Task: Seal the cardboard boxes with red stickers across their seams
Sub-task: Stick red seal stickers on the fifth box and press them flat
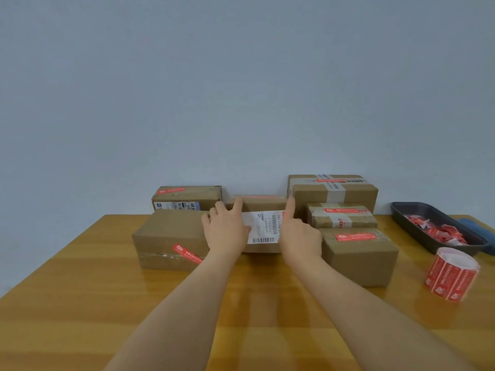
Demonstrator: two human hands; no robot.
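On the far left of the glossy yellow-brown wooden worktop [80, 303] you have a large brown cardboard box [168, 236] with a red sticker [187, 253] running slantwise across its taped front seam, and behind it a smaller brown box against the wall [187, 200] with a red sticker on top. Your left hand [226, 228] grips the left end of the middle brown cardboard box with the white barcode label [263, 226], fingers curled over its top edge, thumb on the label. Your right hand [298, 231] holds the box's right end, forefinger straight up along the corner (the other fingers are hidden behind the hand). A red sticker lies along this box's top. To the right stand three more stickered brown boxes [359, 253], stacked and close together. Further right sits a roll of red stickers [451, 274], upright, and a dark rectangular tray [407, 220] holding red and white scraps
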